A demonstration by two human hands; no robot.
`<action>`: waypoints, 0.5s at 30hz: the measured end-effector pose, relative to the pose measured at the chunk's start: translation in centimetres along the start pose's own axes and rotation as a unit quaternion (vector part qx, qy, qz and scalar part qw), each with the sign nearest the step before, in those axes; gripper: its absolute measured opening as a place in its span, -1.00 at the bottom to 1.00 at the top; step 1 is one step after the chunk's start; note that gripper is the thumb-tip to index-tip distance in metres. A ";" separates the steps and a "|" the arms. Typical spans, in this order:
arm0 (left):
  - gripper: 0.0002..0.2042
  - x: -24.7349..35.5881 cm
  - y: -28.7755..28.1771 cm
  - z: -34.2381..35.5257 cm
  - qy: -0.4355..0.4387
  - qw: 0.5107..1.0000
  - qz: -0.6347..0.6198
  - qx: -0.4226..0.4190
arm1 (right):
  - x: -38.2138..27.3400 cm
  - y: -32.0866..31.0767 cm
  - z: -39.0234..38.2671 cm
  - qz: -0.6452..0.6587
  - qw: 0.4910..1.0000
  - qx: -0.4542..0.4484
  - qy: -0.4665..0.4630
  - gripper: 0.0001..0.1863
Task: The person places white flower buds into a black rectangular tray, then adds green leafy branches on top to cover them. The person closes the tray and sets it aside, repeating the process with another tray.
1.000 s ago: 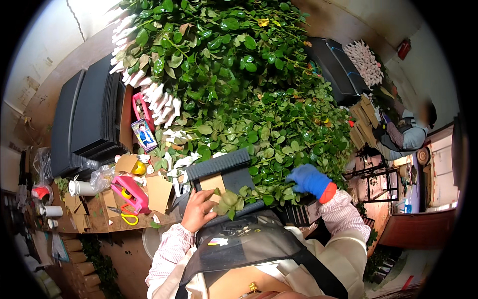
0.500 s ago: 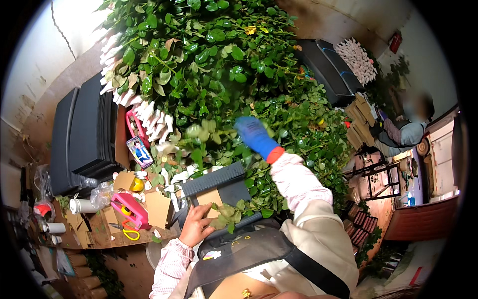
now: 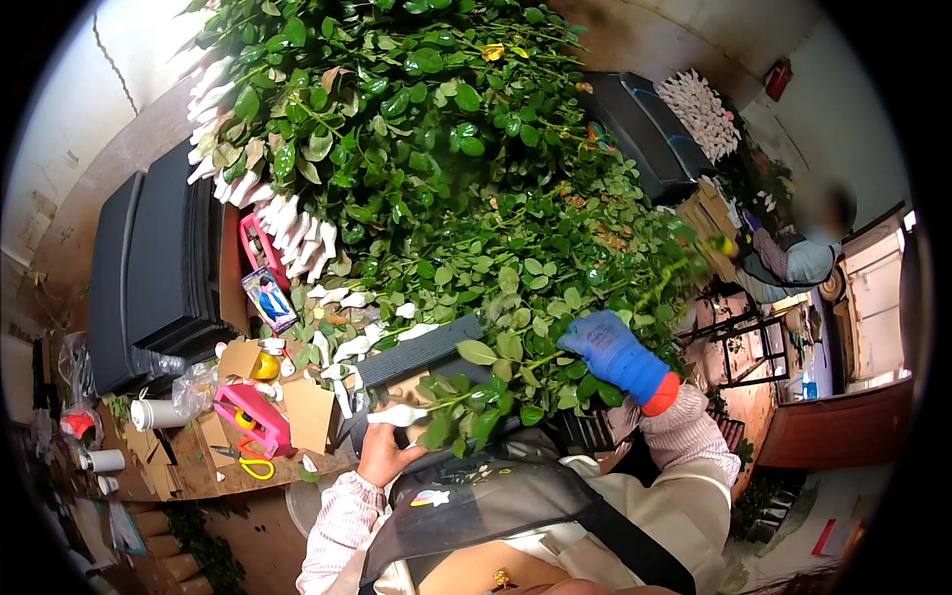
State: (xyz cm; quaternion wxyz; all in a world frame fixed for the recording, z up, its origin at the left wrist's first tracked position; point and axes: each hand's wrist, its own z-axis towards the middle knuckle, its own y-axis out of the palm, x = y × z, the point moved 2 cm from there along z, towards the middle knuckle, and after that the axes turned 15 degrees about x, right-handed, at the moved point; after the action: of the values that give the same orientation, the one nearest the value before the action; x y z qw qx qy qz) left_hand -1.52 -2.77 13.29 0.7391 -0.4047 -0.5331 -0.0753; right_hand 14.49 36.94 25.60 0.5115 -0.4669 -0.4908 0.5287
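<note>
Head view shows a leafy stem [image 3: 483,392] stretched between the two hands. Its white-sleeved tip [image 3: 399,415] lies right at the fingers of the left hand [image 3: 389,454], and the stem slants up and away to the fingers of the right hand [image 3: 617,357]. The right fingers, in a blue glove with a red cuff, are closed round the stem; the bare left fingers are partly hidden by the tip, so I cannot tell whether they pinch it or merely lie under it.

The stem should handle as light and springy, with soft leaves that crush or tear easily and perhaps thorns. The sleeved tip is probably the most fragile part: better cradled loosely than squeezed. The firmest hold would be along the stem itself, where the right fingers are.

In looks, the leaves are oval and green, darker and shinier nearest the left fingers, paler toward the right ones; the sleeve is white, smooth and tapered. Just beyond the left fingers stands a dark ridged board [image 3: 426,352]; past both sets of fingers spreads a heap of greenery [image 3: 496,238].
</note>
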 end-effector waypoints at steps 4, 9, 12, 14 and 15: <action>-0.05 0.7 -0.1 -0.2 -0.015 0.999 -0.031 0.039 | 1.1 8.2 -2.9 -0.002 0.991 -0.131 0.036 -0.72; -0.40 0.7 0.2 0.0 -0.026 0.998 -0.044 0.027 | 1.1 7.8 0.4 0.014 0.949 -0.312 0.045 -0.67; -0.41 0.8 -0.2 0.5 0.069 0.997 0.045 0.010 | 1.1 2.3 7.9 0.016 0.967 -0.228 0.112 -0.71; -0.41 0.8 -0.2 0.4 0.057 0.997 0.048 -0.004 | 1.9 3.2 13.1 0.027 0.988 -0.097 0.114 -0.72; -0.41 0.9 -0.3 0.4 0.050 0.997 0.051 -0.010 | 2.9 4.9 15.6 0.053 0.992 -0.038 0.106 -0.72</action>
State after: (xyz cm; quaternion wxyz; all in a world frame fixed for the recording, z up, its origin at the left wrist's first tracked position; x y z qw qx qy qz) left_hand -1.57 -2.41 14.20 0.7637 -0.4343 -0.4736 -0.0625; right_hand -1.52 39.18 22.05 0.5139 -0.5647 -0.4285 0.4832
